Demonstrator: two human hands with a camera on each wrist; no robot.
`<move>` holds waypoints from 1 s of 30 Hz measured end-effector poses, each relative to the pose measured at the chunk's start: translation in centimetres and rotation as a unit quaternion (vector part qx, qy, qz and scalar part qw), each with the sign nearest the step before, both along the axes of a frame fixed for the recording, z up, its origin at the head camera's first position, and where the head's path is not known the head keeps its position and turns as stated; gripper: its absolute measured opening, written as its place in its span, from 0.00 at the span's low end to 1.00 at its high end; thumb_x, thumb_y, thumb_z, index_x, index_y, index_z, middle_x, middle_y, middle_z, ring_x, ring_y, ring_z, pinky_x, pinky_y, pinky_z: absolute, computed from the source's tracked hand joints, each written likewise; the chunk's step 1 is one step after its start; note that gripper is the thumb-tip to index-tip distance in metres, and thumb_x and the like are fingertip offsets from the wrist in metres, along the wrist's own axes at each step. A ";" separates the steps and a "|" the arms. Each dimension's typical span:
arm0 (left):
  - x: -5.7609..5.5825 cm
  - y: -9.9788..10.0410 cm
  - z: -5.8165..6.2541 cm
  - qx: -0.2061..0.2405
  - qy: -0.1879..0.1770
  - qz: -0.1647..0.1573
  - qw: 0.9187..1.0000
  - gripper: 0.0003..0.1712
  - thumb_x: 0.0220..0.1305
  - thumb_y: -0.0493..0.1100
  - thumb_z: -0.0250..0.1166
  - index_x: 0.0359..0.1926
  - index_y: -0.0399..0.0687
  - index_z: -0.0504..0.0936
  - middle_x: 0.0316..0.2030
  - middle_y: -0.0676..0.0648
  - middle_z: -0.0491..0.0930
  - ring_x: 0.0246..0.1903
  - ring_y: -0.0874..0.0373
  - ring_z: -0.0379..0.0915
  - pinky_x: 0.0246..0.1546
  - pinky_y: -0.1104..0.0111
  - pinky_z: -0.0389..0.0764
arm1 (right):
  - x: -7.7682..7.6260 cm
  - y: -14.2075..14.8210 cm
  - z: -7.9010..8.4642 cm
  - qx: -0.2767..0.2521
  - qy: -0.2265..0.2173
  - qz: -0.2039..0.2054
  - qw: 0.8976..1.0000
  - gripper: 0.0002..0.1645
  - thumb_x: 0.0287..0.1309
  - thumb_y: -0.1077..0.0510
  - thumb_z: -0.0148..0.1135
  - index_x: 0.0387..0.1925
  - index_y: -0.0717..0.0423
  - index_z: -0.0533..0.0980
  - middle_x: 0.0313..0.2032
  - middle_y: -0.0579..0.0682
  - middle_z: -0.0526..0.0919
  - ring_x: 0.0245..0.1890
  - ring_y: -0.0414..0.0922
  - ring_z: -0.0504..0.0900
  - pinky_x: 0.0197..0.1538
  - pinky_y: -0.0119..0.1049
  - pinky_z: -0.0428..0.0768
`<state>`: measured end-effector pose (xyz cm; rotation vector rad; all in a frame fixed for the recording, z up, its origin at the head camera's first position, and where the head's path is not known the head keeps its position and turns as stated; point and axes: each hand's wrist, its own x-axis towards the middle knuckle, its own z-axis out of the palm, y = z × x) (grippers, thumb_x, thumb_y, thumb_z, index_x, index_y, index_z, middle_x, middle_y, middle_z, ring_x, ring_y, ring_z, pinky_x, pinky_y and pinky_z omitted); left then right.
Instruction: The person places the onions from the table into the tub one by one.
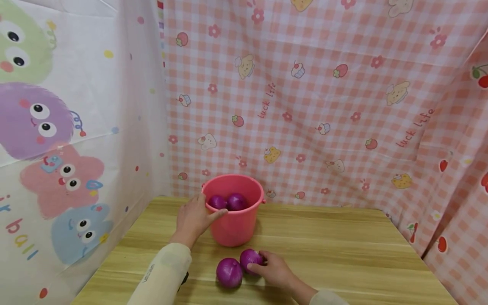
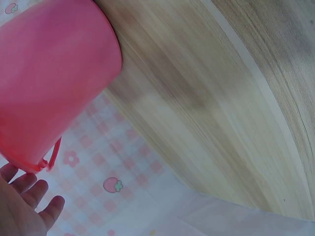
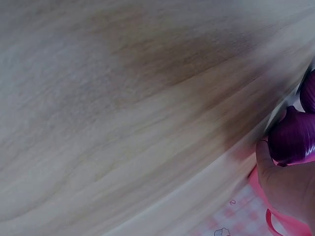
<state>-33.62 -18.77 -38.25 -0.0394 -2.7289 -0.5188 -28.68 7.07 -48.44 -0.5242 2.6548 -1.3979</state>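
A pink bucket [image 1: 233, 228] stands upright on the wooden table, with two red onions [image 1: 236, 202] visible inside. My left hand [image 1: 193, 216] holds the bucket at its left rim, thumb lying along the front edge. In the left wrist view, the fingertips [image 2: 37, 184] are spread at the rim beside the handle joint. In front of the bucket, my right hand [image 1: 275, 269] grips a red onion [image 1: 250, 260] between thumb and fingers. Another red onion [image 1: 229, 273] lies right beside it on the left. The right wrist view shows the thumb against the gripped onion [image 3: 293, 137].
The wooden table [image 1: 335, 250] extends to the right of the bucket. Behind it hangs a pink checked cloth [image 1: 305, 106], close to the bucket's back. A white cloth with cartoon figures [image 1: 126, 106] hangs along the left side.
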 end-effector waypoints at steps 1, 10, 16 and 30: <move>0.0 0.0 0.0 0.000 -0.001 0.000 1.000 0.56 0.50 0.83 0.58 0.60 0.39 0.73 0.50 0.40 0.79 0.51 0.43 0.75 0.55 0.45 0.73 | 0.0 0.0 0.0 0.001 0.002 -0.001 1.000 0.43 0.60 0.46 0.69 0.59 0.80 0.68 0.51 0.72 0.79 0.51 0.63 0.80 0.53 0.56 0.79; -0.1 0.1 -0.1 -0.002 0.001 0.001 1.000 0.56 0.50 0.83 0.58 0.60 0.39 0.73 0.50 0.40 0.79 0.51 0.44 0.75 0.54 0.46 0.74 | -0.1 -0.1 0.0 -0.002 -0.006 -0.007 1.000 0.42 0.60 0.47 0.69 0.59 0.79 0.68 0.51 0.71 0.79 0.51 0.62 0.79 0.54 0.56 0.78; 0.1 0.1 0.0 0.000 0.001 0.000 1.000 0.55 0.50 0.82 0.58 0.59 0.39 0.73 0.49 0.40 0.79 0.50 0.44 0.75 0.54 0.47 0.74 | 0.0 -0.2 0.1 -0.011 -0.006 -0.014 1.000 0.42 0.59 0.48 0.70 0.59 0.79 0.68 0.51 0.71 0.79 0.52 0.63 0.79 0.55 0.57 0.77; 0.1 0.1 0.0 0.007 -0.001 0.000 1.000 0.55 0.51 0.81 0.60 0.61 0.40 0.72 0.49 0.41 0.78 0.50 0.44 0.75 0.54 0.48 0.74 | -0.8 0.6 2.0 -0.033 0.016 -0.076 0.996 0.43 0.58 0.46 0.70 0.61 0.75 0.69 0.52 0.68 0.79 0.52 0.58 0.81 0.53 0.51 0.80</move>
